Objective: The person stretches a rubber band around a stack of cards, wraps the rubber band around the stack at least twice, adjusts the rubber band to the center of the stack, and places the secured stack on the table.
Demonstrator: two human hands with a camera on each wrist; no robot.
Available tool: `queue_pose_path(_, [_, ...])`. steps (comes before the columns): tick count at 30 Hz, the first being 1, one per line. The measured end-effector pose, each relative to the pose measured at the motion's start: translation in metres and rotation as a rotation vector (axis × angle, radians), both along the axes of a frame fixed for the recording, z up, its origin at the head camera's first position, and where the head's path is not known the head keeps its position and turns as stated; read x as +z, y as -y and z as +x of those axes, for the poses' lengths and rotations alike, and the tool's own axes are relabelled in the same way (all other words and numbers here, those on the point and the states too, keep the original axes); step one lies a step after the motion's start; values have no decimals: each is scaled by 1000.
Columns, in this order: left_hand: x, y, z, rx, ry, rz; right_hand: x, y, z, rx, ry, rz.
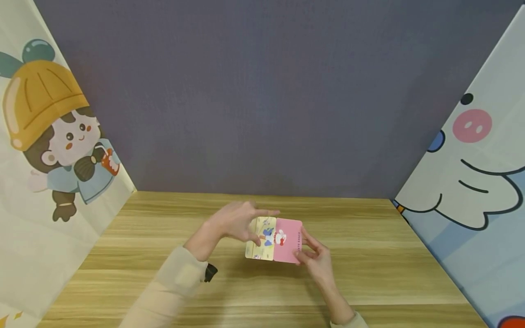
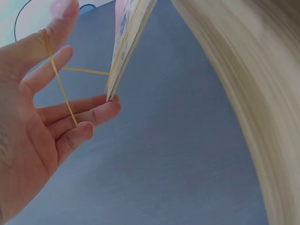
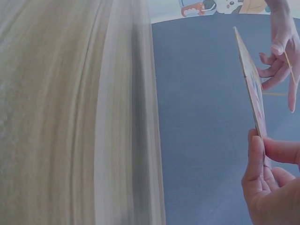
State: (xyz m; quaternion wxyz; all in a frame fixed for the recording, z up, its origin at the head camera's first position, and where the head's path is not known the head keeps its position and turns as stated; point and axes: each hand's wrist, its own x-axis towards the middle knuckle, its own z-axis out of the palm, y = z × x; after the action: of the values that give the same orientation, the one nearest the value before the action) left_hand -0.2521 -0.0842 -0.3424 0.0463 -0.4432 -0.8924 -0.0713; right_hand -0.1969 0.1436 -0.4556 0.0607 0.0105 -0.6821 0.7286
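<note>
Head view: my right hand (image 1: 319, 260) pinches the right end of a pink and cream booklet (image 1: 289, 246), held above the wooden table (image 1: 238, 296); my left hand (image 1: 235, 223) is spread at the other end, a yellow rubber band (image 2: 61, 83) stretched across its fingers; another strand of the band reaches the booklet's edge.

A yellow-and-pink booklet (image 1: 274, 239) with cartoon figures is slanting at the head view's lower centre; a yellowish rubber band (image 2: 62, 89) is stretching taut beside it.
</note>
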Motion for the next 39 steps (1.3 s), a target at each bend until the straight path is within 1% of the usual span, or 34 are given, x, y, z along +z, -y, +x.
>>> queue_pose_path(5, [-7,0,3,15,-30,28,0,-2,1,1,9,-10])
queue_pose_path(9, [-12,0,4,20,-37,49,0,-3,1,-9,19,3])
queue_pose_path(14, [-17,-1,5,3,-29,72,-1,-3,3,-16,35,-12])
queue_pose_path(16, [-19,-1,6,-6,-29,82,-4,-4,2,-12,25,-22])
queue_pose_path(18, [-21,0,6,-13,-32,91,-14,-9,-2,17,1,-19])
queue_pose_path(20, [-23,0,7,-23,-39,102,-24,-13,-6,35,-24,-38])
queue_pose_path(21, [-24,0,7,-29,-41,106,-35,-16,-11,52,-56,-49])
queue_pose_path(24, [-26,1,9,-46,-44,116,-30,-14,-9,20,-19,-55])
queue_pose_path(27, [-27,2,10,-55,-35,119,-48,-19,-18,8,-35,-76])
queue_pose_path(28, [-28,2,11,-51,-34,113,-48,-20,-18,0,-10,-74])
queue_pose_path(30, [-29,3,12,-49,-30,103,-68,-28,-27,42,-51,-95])
queue_pose_path(31, [-29,3,13,-45,-28,95,-81,-33,-34,83,-94,-134])
queue_pose_path(32, [-29,3,13,-39,-24,86,-75,-32,-31,82,-91,-141])
queue_pose_path(34, [-29,4,15,-24,-18,71,-54,-28,-20,83,-76,-137])
queue_pose_path(36, [-29,5,17,-10,1,66,-31,-22,-9,69,-66,-135])
queue_pose_path(37, [-29,5,18,-1,8,60,-20,-18,-4,53,-41,-134])
queue_pose_path(38, [-28,6,19,7,17,57,-2,-13,4,19,9,-108])
queue_pose_path(39, [-28,6,20,11,21,53,5,-11,7,11,35,-102])
